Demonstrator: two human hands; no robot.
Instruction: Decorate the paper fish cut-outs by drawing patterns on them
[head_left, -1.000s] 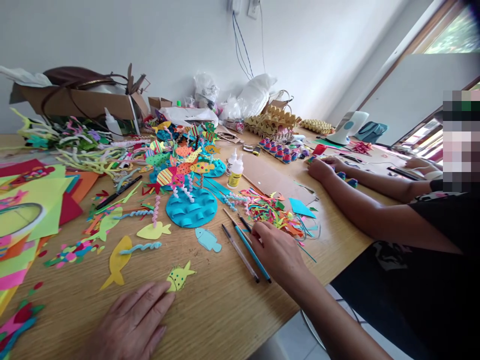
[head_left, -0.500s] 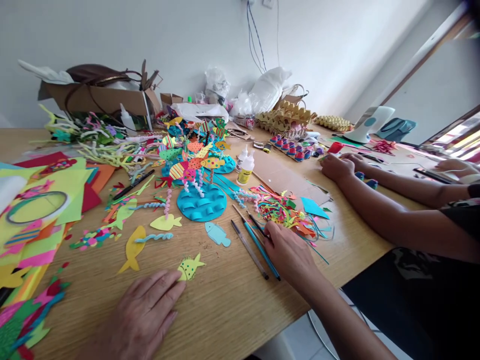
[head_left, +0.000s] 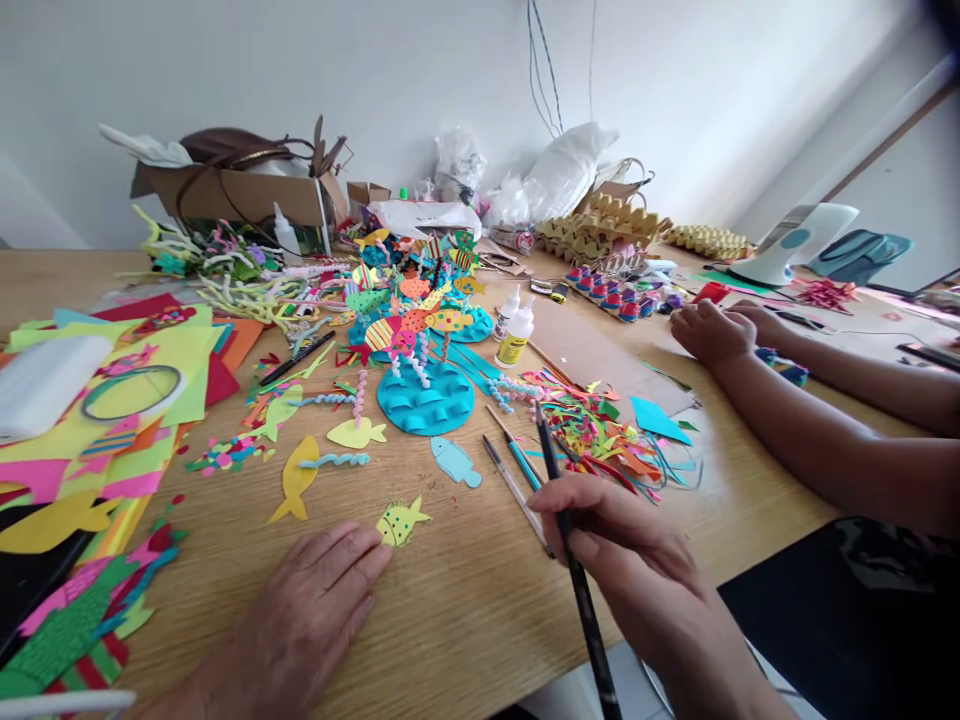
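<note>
My left hand point(head_left: 311, 600) lies flat on the wooden table, fingers stretched out. Its fingertips touch the tail-less end of a small yellow-green paper fish point(head_left: 405, 521) with dark green dots. Raised over the table's front edge, my right hand point(head_left: 630, 560) grips a dark pencil point(head_left: 576, 580), its point tilted up and away from me. Just beyond that hand lie a clear-barrelled pen point(head_left: 510, 482) and a blue stick point(head_left: 523, 462). A light blue paper fish point(head_left: 455, 462) rests farther back, near a round blue woven paper base point(head_left: 425, 398).
Coloured paper sheets point(head_left: 187, 350) and a tape roll point(head_left: 171, 400) lie at left. Paper scraps point(head_left: 592, 425) are heaped right of centre, with a glue bottle point(head_left: 516, 338) behind. Another person's forearms point(head_left: 810, 430) rest on the right side. Egg trays point(head_left: 604, 232) stand at the back.
My right hand has picked the dark pencil up from beside the pens and drawn it back towards me, point up. My left hand stays at the dotted fish. The view has swung slightly left.
</note>
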